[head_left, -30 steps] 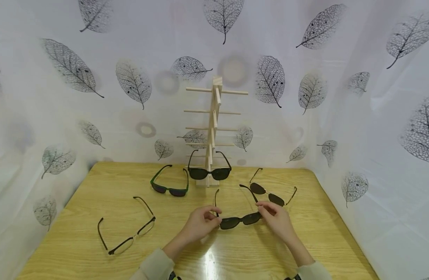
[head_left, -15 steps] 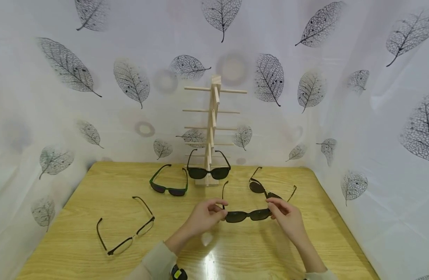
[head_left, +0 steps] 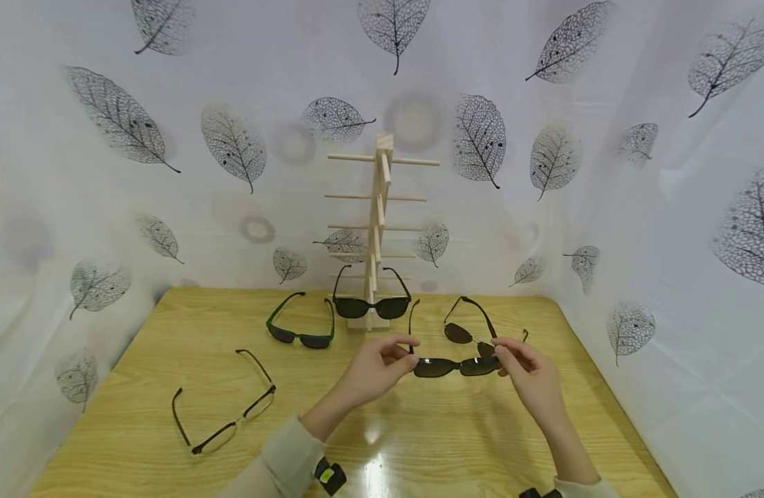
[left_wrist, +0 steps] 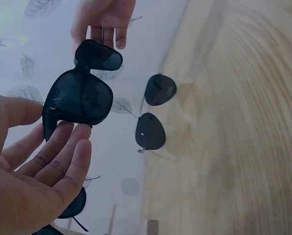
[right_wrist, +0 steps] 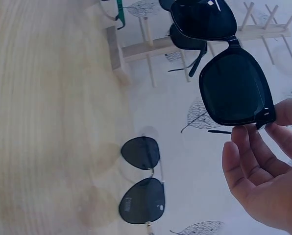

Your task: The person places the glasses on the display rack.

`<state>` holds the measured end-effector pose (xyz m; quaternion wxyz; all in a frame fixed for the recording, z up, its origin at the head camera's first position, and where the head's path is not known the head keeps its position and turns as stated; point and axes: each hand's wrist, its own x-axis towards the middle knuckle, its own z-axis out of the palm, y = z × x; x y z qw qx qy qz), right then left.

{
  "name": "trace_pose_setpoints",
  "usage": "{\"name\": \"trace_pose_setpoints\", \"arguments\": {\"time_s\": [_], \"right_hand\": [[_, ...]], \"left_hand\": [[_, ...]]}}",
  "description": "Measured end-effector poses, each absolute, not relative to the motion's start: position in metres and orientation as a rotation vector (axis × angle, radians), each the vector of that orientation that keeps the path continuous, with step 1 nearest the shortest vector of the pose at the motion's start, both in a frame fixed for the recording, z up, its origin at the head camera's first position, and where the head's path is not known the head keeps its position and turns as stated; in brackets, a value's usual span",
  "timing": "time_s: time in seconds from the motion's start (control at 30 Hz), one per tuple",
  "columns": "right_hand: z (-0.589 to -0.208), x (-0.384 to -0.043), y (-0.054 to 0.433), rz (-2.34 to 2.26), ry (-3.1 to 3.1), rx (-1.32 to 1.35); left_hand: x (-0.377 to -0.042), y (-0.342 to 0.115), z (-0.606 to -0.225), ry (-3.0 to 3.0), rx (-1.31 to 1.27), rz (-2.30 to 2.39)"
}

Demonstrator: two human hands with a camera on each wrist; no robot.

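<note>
Black-framed sunglasses (head_left: 435, 368) with dark lenses are held up by both hands, temples unfolded and pointing away. My left hand (head_left: 382, 366) pinches the frame's left corner between thumb and fingers. At the opposite corner my right hand (head_left: 531, 377) pinches the hinge area. The right wrist view shows one dark lens (right_wrist: 236, 88) close up, thumb on the hinge and fingertips beneath. Behind the right end of the held pair lie thin-framed sunglasses (head_left: 458, 333) on the table, partly covered by it in the head view.
A wooden display rack (head_left: 377, 214) with several pegs stands at the back, bearing black sunglasses (head_left: 391, 308) low down. Green-framed sunglasses (head_left: 299, 339) lie left of it. Clear-lens eyeglasses (head_left: 216, 437) lie nearer on the wooden table (head_left: 139, 387). A leaf-print curtain (head_left: 282, 62) encloses the table.
Both hands have moved right and away from me with the sunglasses, which now overlap the thin-framed pair in the head view. The other eyewear has stayed put.
</note>
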<state>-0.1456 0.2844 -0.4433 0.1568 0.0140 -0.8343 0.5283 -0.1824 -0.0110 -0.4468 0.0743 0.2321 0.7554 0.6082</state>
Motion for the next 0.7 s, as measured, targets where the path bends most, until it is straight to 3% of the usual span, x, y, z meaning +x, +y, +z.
{"name": "trace_pose_setpoints", "arguments": {"time_s": [0.7], "right_hand": [[-0.407,-0.158,0.266,1.569,-2.239,0.164]], "left_hand": [[-0.176,-0.029,-0.399,2.341,0.754,1.951]]}}
